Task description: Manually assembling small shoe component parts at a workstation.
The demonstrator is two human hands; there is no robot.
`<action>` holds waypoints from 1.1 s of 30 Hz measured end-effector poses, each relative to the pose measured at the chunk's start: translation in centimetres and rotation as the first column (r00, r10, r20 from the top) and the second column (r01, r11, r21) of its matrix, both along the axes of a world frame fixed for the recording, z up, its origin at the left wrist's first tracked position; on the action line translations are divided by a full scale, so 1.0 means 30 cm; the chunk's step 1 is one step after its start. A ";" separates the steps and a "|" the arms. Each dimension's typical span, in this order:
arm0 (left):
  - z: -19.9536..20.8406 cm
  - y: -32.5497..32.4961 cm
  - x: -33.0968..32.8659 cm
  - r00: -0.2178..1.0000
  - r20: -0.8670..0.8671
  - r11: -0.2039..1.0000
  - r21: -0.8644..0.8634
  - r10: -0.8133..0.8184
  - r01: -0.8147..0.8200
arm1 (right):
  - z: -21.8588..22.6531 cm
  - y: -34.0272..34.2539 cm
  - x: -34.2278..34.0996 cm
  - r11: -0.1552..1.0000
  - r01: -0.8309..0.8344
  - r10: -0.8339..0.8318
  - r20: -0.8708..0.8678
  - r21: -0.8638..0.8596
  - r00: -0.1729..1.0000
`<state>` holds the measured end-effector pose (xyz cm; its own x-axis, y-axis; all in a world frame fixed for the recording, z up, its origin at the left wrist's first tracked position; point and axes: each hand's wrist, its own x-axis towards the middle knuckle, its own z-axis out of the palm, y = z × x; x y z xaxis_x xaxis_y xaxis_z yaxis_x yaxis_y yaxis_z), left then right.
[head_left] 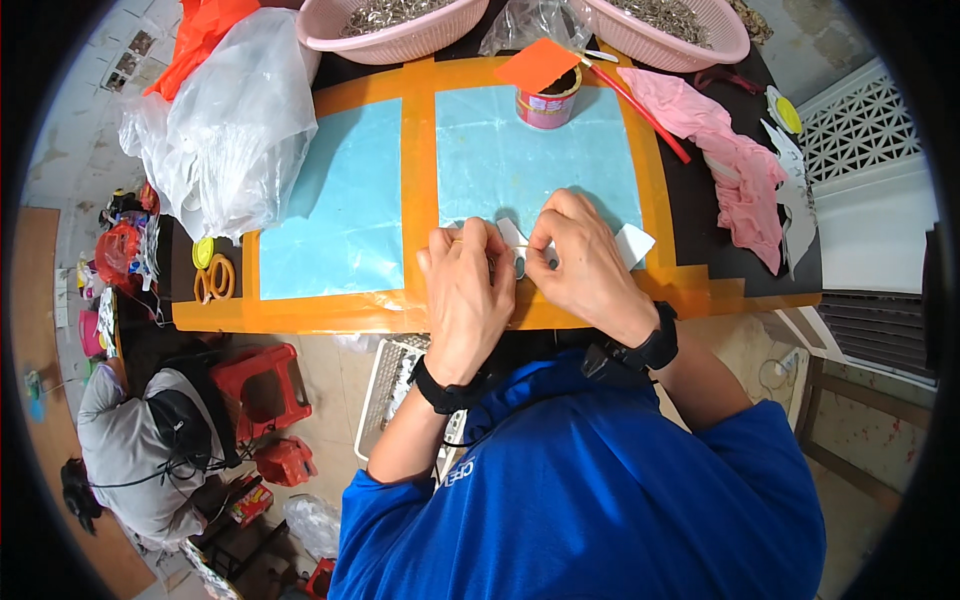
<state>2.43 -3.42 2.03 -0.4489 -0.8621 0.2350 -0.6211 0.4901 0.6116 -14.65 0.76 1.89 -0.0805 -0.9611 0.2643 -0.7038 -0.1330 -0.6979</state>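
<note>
At the near edge of the blue-covered table, my left hand (466, 290) and my right hand (590, 260) are close together, fingers pinched. A thin yellowish strand (518, 246) stretches between their fingertips; its ends are hidden in the fingers. Below the strand, a small white piece (509, 230) with a dark grey rounded part lies between the hands. Another white piece (633, 245) rests by the right hand's outer side, partly covered by it. Both wrists wear black bands.
Ahead stands a pink tin (548, 108) under an orange card (539, 66), beside a red-handled stick (640, 115). Pink baskets (395, 42) of small metal parts line the back. Plastic bags (240, 130), scissors (215, 278) and pink cloth (735, 180) flank the work area. Another person (150, 450) sits at left.
</note>
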 end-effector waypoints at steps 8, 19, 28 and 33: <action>-0.015 0.020 -0.001 0.981 -0.156 0.988 0.125 0.112 -0.093 | -0.003 -0.007 -0.003 1.000 -0.001 0.001 0.000 -0.009 1.000; -0.006 0.014 -0.003 0.996 -0.054 0.996 0.053 0.070 -0.067 | 0.003 -0.003 -0.004 1.000 -0.001 0.001 0.020 0.004 1.000; 0.006 0.008 -0.011 0.999 0.035 0.995 -0.093 0.042 -0.038 | 0.018 -0.007 -0.002 0.999 -0.007 0.006 0.009 0.037 1.000; -0.022 0.041 0.006 0.999 -0.016 0.992 -0.113 0.049 -0.050 | 0.015 -0.010 0.000 0.999 0.002 -0.002 0.017 0.036 1.000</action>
